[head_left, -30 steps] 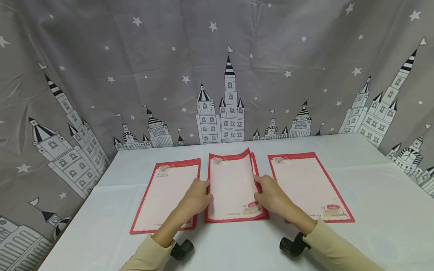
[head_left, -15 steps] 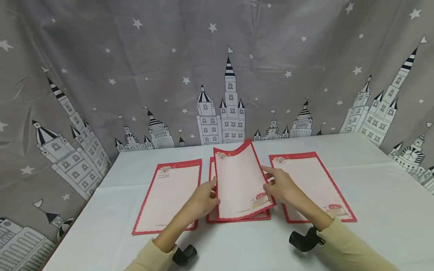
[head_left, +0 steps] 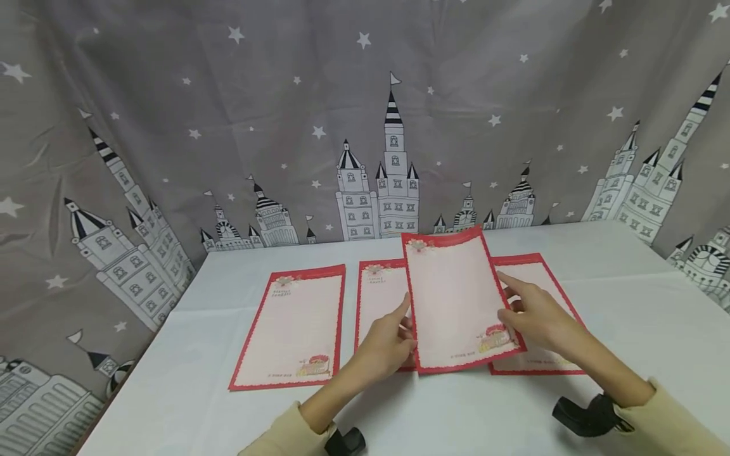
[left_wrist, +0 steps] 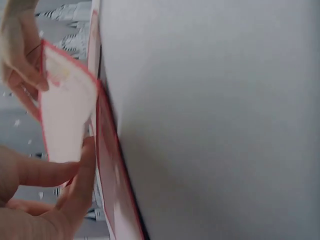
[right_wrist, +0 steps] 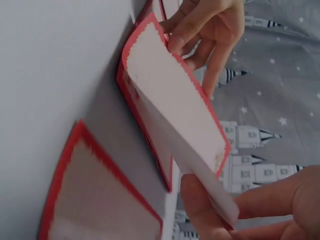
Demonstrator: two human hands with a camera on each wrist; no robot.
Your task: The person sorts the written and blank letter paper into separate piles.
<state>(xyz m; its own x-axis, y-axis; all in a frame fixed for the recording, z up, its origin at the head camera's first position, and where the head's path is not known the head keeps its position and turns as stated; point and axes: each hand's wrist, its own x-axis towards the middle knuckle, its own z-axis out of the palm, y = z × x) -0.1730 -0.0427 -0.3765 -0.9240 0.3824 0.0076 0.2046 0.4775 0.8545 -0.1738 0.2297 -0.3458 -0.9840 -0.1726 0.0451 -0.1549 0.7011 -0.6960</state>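
Note:
A red-bordered sheet of pink writing paper is up off the table, slightly bowed, held between both hands. My left hand pinches its left edge between thumb and fingers. At the right edge, my right hand grips it the same way. The right wrist view shows the sheet curving between the two hands. Below and to its left lies a matching sheet or stack in the middle, partly covered. Another matching sheet or stack is mostly hidden behind the held sheet and my right hand.
A third matching sheet or stack lies flat on the left of the white-covered table. Behind the table hangs a grey curtain printed with castles and stars. Black wrist mounts sit at my cuffs.
Both hands have lifted the top sheet from the middle stack and carried it right, so it now overlaps the right-hand sheet in the head view. Writing shows on the sheet left in the middle.

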